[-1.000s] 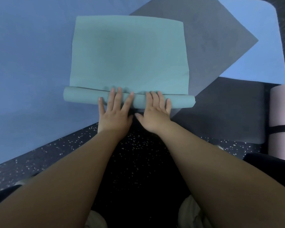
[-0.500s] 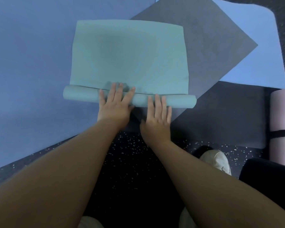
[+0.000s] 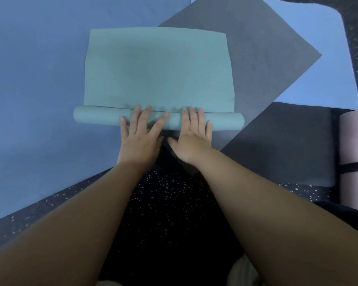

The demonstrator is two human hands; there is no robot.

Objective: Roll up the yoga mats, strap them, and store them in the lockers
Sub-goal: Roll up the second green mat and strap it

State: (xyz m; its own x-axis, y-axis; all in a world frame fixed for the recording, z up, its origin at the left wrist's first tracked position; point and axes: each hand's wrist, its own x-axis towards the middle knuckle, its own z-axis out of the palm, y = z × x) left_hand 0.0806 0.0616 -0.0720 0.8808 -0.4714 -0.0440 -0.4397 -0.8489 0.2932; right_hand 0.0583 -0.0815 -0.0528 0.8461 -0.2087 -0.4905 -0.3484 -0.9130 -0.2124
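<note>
A teal yoga mat (image 3: 157, 69) lies flat ahead of me, its near end rolled into a thin tube (image 3: 95, 117). My left hand (image 3: 141, 135) presses flat on the middle of the roll with fingers spread. Beside it, my right hand (image 3: 192, 135) also lies flat on the roll, its thumb down on the mat beneath. Both palms rest on the roll's near side, with the fingertips reaching its far edge. Neither hand wraps around it.
The teal mat lies over a large blue mat (image 3: 35, 89) at left and a grey mat (image 3: 262, 58) at right. A dark mat (image 3: 287, 147) and a light blue mat (image 3: 318, 58) lie further right. A pink rolled mat (image 3: 354, 141) with a black strap stands at the right edge. Speckled black floor (image 3: 167, 203) is near me.
The roll has advanced slightly away from me. My right hand moved forward onto the roll, level with the left. The shoe seen at lower right half a second ago is out of sight.
</note>
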